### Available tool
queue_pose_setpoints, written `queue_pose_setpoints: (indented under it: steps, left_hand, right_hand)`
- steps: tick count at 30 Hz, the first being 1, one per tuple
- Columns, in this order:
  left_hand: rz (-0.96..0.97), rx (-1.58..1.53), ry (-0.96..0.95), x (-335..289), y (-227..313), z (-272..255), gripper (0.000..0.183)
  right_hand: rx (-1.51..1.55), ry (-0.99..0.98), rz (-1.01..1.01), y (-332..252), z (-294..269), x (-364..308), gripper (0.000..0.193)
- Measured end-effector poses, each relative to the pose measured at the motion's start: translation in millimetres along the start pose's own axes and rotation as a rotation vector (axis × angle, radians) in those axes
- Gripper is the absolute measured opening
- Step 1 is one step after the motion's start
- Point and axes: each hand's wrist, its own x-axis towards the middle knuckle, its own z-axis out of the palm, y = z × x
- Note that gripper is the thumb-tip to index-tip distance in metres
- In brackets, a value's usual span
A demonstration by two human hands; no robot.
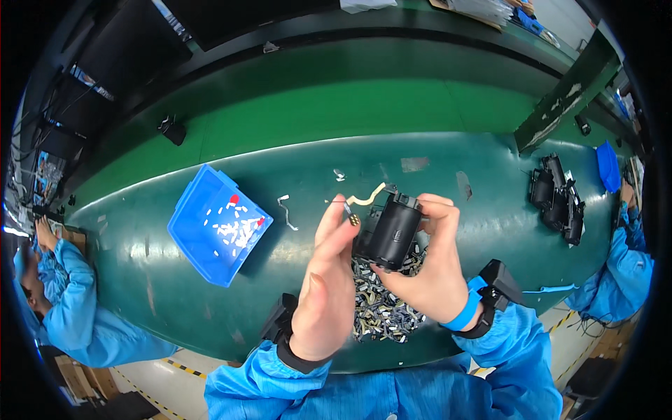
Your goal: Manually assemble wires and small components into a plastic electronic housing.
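A black cylindrical device (395,232) is gripped in my right hand (437,283), thumb at its lower end and fingers along its right side. From its top a cream-coloured flexible strip (367,199) bends leftward to my left hand (323,301). Between the fingertips of that hand is a small connector piece (353,218) with a gold-dotted end. Beneath both hands a heap of small grey, black and cream connector parts (388,315) covers part of the green table (294,168).
Left of my hands stands a blue bin (187,245) with small white and red pieces. More black cylindrical devices (556,196) lie at the right. A loose strip (286,211) rests beside the bin. One co-worker's blue sleeve (73,308) shows at left, another (616,280) at right.
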Motion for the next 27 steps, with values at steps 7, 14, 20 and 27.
queue_pose_setpoints:
  steps: [7,14,20,27]
  left_hand:
    - [-0.019,0.091,-0.048,-4,-8,12,0.062]
    - [-0.044,0.234,-0.082,-5,-13,6,0.062]
    - [-0.037,0.329,-0.075,-7,-13,7,0.064]
    - [-0.012,0.492,-0.029,-9,-14,5,0.070]
  right_hand:
    - [-0.061,0.042,-0.014,-8,0,-3,0.077]
    - [-0.084,0.107,-0.015,-6,-5,-3,0.074]
    - [-0.077,0.126,-0.004,-3,-4,-3,0.074]
    - [-0.124,0.138,-0.003,0,-5,-3,0.074]
